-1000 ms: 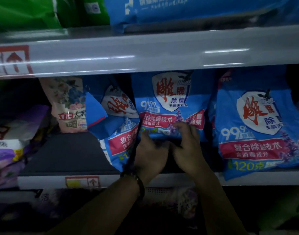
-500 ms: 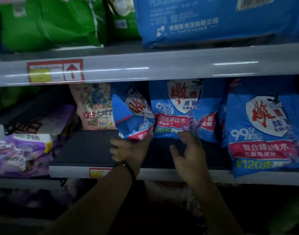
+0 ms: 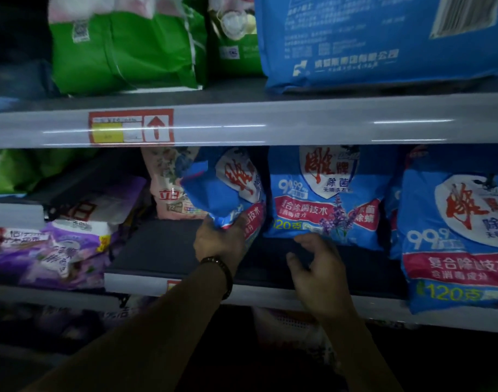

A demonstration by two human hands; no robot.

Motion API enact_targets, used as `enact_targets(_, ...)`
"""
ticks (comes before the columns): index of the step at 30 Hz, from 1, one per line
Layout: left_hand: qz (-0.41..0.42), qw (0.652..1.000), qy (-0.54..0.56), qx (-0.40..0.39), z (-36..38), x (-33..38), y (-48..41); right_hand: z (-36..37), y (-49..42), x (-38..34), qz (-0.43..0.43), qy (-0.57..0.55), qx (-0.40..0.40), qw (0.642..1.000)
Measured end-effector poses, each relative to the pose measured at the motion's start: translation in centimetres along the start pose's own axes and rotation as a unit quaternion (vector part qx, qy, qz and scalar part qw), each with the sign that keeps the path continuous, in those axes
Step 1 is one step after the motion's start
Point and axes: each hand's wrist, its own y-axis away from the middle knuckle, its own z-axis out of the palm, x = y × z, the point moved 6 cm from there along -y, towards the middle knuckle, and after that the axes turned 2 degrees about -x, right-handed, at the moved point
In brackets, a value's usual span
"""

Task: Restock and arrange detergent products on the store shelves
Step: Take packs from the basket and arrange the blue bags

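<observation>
On the middle shelf (image 3: 168, 250) stand blue detergent bags. My left hand (image 3: 218, 240), a dark bracelet on its wrist, grips the bottom of a crumpled, tilted blue bag (image 3: 230, 190). To its right an upright blue bag (image 3: 326, 199) with a lavender picture stands further back. My right hand (image 3: 317, 264) hovers just below that bag's bottom edge, fingers spread and curled, holding nothing. A third blue bag (image 3: 456, 230) leans out over the shelf edge at the right.
A pink floral bag (image 3: 168, 188) stands behind the crumpled one. Purple bags (image 3: 64, 244) lie at the left on a lower shelf section. Green bags (image 3: 123, 49) and a large blue bag (image 3: 383, 41) fill the upper shelf, above a price rail (image 3: 298, 125).
My left hand has shifted left and taken the crumpled blue bag by its bottom. My right hand has let go of the middle bag and dropped back slightly. The view has tilted upward.
</observation>
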Motion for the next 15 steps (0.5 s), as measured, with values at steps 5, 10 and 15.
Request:
enact_targets(5, -0.001, 0.996, 0.045, -0.080, -5.1, 1.3, 0.5, 0.2, 0.4, -1.0, 0.049, -0.060, -0.003, 0.997)
enact_targets(10, -0.016, 0.983, 0.087, -0.159, -10.0, 2.5, 4.4, -0.2, 1.7, -2.4, 0.105, -0.145, -0.046, 0.983)
enact_targets(15, -0.022, 0.966, 0.100, -0.239, -10.3, 2.9, 6.7, -1.8, 2.8, -3.1, 0.110, -0.258, -0.148, 0.948)
